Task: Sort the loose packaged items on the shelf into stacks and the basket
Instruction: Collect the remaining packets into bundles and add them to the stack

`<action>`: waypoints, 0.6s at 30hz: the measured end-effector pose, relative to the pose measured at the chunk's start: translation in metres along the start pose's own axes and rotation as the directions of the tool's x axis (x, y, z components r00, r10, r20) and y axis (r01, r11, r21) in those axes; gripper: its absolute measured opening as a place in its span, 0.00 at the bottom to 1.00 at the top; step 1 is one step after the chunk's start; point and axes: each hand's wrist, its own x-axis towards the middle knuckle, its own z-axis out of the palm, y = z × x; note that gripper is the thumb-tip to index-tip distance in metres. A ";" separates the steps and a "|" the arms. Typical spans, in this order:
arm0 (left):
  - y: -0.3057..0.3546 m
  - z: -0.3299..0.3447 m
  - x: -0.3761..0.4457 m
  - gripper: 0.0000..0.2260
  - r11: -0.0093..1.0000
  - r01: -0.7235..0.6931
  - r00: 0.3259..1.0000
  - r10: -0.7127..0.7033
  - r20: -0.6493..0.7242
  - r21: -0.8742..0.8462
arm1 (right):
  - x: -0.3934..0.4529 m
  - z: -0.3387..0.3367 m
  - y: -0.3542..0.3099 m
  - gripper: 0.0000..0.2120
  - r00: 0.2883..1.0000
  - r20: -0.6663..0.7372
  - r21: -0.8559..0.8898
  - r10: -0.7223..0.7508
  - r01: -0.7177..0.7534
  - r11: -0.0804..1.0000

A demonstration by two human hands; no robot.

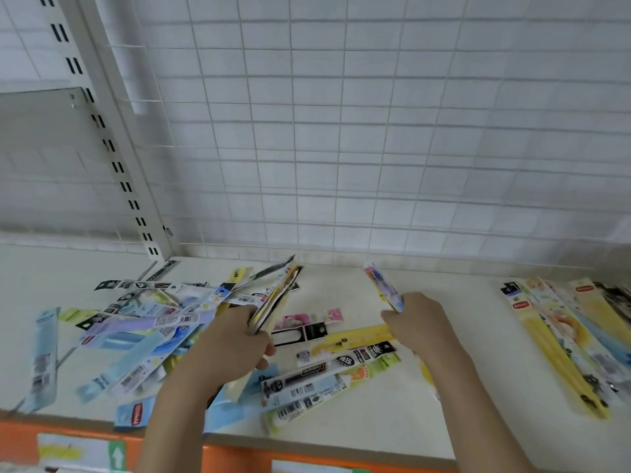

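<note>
While both hands grip packets above the shelf (358,435): sorting under way, much still loose.

Nearest, loose packets (327,380) strewn between the forearms, long axes slanting up to the right, about equally near either hand. Left hand (235,343), fingers curled round a gathered bundle (273,302) fanning away from the body. Right hand (416,322), fingers pinching a single colourful packet (382,285), tilted up and leftward. Far left, a jumbled heap (136,326); far right, a laid-out stack (563,336), nearer the right hand. No basket in view.

White shelf (392,421) (orange edge), yellow packets (560,363).
</note>
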 end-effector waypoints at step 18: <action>-0.014 -0.030 0.018 0.12 0.977 -0.134 0.966 0.092 -0.242 -0.165 | -0.018 0.011 -0.008 0.08 0.991 -0.035 0.061 0.132 -0.130 0.990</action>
